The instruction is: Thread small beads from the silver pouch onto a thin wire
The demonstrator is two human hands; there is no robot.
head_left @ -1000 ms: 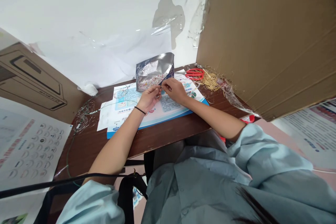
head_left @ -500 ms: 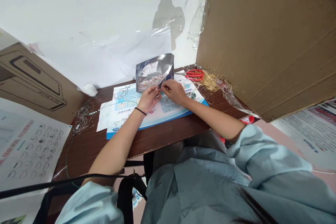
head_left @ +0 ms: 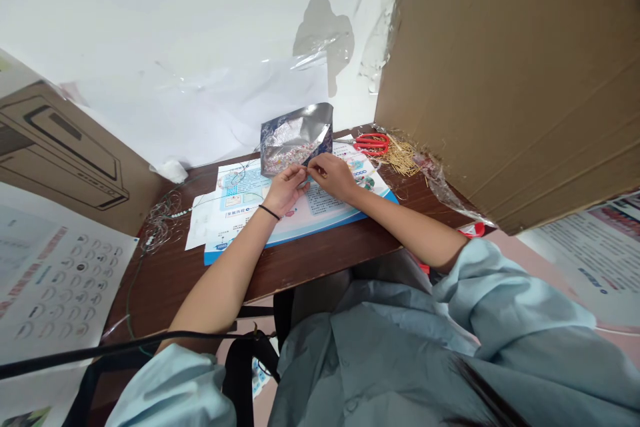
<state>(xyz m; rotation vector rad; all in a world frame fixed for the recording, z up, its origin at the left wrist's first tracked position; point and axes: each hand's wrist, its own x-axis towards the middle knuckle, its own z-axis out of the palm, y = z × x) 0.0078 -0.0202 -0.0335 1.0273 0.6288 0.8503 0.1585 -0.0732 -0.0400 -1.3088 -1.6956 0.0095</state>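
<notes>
The fingertips of the left hand (head_left: 284, 191) and right hand (head_left: 333, 177) were closed in a pinch on something too small to make out, with the foil pouch (head_left: 295, 138) just beyond them, speckled contents left inside, and a beaded wire (head_left: 175, 215) lying well left of the fingers.

left hand (head_left: 284, 191): fingers curled upward | right hand (head_left: 332, 176): fingers pinched | fingertips close together

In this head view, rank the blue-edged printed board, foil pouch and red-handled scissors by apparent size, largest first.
Largest: the blue-edged printed board, then the foil pouch, then the red-handled scissors, which lie slightly farther from the camera.
</notes>
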